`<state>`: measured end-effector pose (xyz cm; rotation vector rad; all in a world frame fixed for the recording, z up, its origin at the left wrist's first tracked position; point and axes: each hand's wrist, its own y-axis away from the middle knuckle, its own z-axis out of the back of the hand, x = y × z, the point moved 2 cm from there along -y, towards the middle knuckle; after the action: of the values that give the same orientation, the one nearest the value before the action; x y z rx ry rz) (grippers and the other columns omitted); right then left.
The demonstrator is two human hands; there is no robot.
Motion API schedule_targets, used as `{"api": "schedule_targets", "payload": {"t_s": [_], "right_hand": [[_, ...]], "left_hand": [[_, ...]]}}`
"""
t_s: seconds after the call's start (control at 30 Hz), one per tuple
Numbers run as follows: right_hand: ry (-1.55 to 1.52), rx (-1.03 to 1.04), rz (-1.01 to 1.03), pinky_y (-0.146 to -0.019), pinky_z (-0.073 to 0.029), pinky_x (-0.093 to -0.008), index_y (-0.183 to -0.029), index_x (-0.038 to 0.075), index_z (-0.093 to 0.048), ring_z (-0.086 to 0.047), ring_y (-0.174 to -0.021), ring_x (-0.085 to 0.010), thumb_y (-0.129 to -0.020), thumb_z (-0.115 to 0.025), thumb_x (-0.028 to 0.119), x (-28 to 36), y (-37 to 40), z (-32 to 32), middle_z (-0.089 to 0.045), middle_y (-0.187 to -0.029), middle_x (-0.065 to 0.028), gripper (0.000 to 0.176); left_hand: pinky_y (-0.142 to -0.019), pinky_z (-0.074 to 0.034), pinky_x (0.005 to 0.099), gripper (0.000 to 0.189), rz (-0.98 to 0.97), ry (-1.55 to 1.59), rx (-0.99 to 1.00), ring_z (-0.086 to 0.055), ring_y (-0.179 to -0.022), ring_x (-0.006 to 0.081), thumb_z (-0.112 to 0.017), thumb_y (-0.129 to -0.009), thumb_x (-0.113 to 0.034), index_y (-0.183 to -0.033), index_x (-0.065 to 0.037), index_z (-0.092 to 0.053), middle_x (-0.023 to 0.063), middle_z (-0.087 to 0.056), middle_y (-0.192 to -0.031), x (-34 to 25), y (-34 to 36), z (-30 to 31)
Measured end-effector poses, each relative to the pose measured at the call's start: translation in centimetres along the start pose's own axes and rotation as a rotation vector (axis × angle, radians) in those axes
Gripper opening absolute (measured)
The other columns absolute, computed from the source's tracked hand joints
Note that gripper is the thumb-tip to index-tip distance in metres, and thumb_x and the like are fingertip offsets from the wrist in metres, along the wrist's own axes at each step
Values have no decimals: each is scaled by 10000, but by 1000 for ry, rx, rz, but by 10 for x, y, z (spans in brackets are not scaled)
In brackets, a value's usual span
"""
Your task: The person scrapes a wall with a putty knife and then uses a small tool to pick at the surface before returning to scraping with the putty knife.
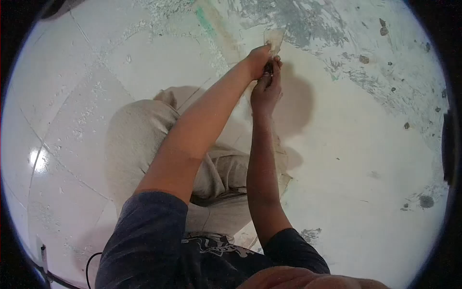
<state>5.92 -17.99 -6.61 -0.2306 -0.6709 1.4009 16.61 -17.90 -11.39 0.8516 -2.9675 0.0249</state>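
Note:
A scraper with a flat, pale blade (274, 38) is held in both my hands at the top middle, its edge against the wall. My left hand (259, 59) is closed around its upper handle, just below the blade. Just beneath it, my right hand (266, 96) is closed on the lower handle, with some fingers stretched up along it. Most of the handle is hidden by my fingers; a dark part shows between the hands. Around the blade, the wall (337, 139) is smooth and whitish below, with a grey, patchy, flaked area (303, 21) above.
White floor tiles (62, 130) lie at left, strewn with pale flakes (86, 115). A green streak (204, 21) runs near the wall's base. My bent knee (139, 125) in beige trousers is close beside my left arm. Dark pits (426, 201) mark the wall at right.

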Motion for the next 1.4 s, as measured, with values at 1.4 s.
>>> {"api": "schedule_targets", "payload": {"t_s": [1.4], "right_hand": [[-6,68,-85,-893,-455,-494,-1262,24,-495,-564,-1110,-452,-980,-409,145,25,-4,-24,-580,-1250,-232,319]], "left_hand": [[-553,-460,340,482,-262,-205,-49,-416,-470,169,-305,-1041,-433,-796,-69,-504,33,-439,-558,-21,3,6]]}}
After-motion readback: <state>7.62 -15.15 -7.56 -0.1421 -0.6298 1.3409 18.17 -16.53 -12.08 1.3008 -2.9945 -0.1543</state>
